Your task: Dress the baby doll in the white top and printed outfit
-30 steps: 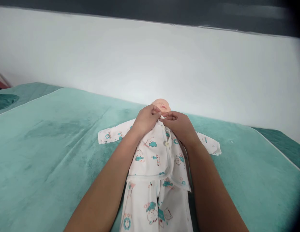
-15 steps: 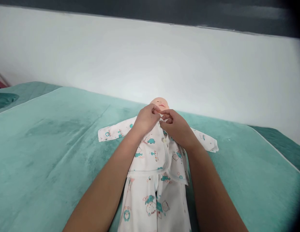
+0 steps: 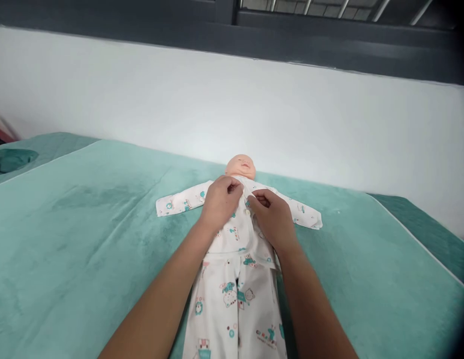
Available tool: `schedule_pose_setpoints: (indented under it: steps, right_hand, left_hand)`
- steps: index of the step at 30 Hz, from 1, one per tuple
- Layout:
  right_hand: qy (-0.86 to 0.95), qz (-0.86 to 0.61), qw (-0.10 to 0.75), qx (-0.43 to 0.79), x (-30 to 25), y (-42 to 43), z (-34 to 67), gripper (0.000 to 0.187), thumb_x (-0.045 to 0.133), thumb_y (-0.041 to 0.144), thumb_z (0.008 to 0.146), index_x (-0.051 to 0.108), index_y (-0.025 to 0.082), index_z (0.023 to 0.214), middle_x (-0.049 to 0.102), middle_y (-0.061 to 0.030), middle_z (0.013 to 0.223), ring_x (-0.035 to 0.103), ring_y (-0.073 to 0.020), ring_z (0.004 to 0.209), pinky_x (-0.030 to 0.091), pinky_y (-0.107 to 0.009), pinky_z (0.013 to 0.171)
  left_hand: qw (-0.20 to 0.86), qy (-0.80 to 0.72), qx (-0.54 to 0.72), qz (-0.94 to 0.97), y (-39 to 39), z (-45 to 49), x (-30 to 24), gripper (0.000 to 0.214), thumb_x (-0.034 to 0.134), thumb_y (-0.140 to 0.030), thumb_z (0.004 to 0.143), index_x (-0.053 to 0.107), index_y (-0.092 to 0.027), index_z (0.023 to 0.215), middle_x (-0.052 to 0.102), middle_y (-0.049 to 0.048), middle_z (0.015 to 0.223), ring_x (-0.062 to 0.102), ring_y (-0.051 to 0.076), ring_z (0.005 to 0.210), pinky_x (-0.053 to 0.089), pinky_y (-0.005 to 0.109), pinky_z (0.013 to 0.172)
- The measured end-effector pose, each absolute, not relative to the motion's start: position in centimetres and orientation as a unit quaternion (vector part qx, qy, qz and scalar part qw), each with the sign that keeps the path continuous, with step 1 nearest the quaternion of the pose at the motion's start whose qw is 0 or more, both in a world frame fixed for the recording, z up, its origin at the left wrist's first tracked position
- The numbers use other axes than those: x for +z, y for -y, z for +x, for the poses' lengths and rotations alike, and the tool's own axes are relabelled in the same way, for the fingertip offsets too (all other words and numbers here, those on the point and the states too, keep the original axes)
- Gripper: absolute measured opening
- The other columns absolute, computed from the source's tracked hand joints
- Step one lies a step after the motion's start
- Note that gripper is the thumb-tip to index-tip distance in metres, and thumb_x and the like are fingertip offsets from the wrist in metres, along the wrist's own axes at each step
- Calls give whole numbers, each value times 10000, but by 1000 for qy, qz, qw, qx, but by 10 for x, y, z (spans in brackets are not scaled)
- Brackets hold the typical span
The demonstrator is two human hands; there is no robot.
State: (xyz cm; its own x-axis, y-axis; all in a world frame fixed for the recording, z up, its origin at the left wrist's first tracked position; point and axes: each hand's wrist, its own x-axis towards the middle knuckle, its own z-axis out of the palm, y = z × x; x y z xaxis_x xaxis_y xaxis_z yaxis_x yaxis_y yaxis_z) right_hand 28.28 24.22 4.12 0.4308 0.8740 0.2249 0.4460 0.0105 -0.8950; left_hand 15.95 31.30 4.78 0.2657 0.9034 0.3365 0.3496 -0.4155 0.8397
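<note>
A baby doll (image 3: 241, 165) lies on its back with its head toward the wall. It wears a white printed jacket (image 3: 232, 244) and matching trousers (image 3: 220, 309); both sleeves stretch out sideways. At the upper chest my left hand (image 3: 223, 198) pinches the jacket's front edge near the neck, fingers closed. My right hand (image 3: 271, 212) is closed too, thumb and fingers pinching the front edge a little lower. Between my hands, a pale round button (image 3: 248, 212) shows on the jacket front. The cloth right at my fingertips is partly hidden.
A green plush cover (image 3: 105, 224) with a white seam spreads beneath the doll. Behind it rises a white wall (image 3: 160, 94), topped by a dark window frame (image 3: 142, 30) with metal bars. Something red (image 3: 2, 135) shows at the far left.
Both hands have moved down from the doll's chin to its upper chest and slightly apart, uncovering its face and neckline. The camera has tilted up, bringing the window bars into view.
</note>
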Motion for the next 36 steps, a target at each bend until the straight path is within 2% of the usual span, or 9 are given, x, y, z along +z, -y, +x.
schedule_pose_setpoints:
  steps: [4,8,13,18,24,36]
  right_hand:
    - [456,-616,574,288,34,-238,288,195,656,392,794,696,207,842,678,-7,827,578,-158,787,417,-266,727]
    - [428,-570,618,332,27,-242,292,224,701,412,765,696,200,838,654,1,801,544,-134,733,402,-250,684]
    - [411,-569,621,351,24,-244,294,250,700,456,756,678,210,802,619,25,723,473,-118,629,353,-240,589]
    - [398,-556,618,389,29,-242,293,256,711,466,751,682,221,821,559,51,656,336,-76,507,262,-230,491]
    - [416,-536,628,381,29,-245,293,245,709,445,752,714,220,850,667,13,803,529,-128,694,405,-254,663]
    - [413,-572,627,331,29,-246,290,222,705,413,761,722,209,846,695,-12,837,585,-155,770,449,-274,723]
  left_hand:
    - [321,-427,399,745,-305,152,51,148,574,-318,846,652,-199,804,601,18,848,551,147,757,425,272,686]
    - [339,-420,359,761,-304,149,56,158,611,-356,829,649,-203,822,576,10,883,512,128,708,409,269,651]
    - [322,-406,362,775,-306,150,56,135,609,-310,826,634,-195,761,563,0,826,492,122,697,390,260,641]
    - [404,-390,373,738,-306,151,52,199,570,-388,866,641,-203,852,523,-26,686,443,108,582,361,245,547]
    - [468,-382,389,695,-305,152,52,213,612,-401,832,648,-191,821,528,-25,692,419,91,564,340,222,499]
    - [489,-364,391,689,-307,150,52,185,618,-375,819,657,-195,839,562,-16,732,449,91,601,350,206,503]
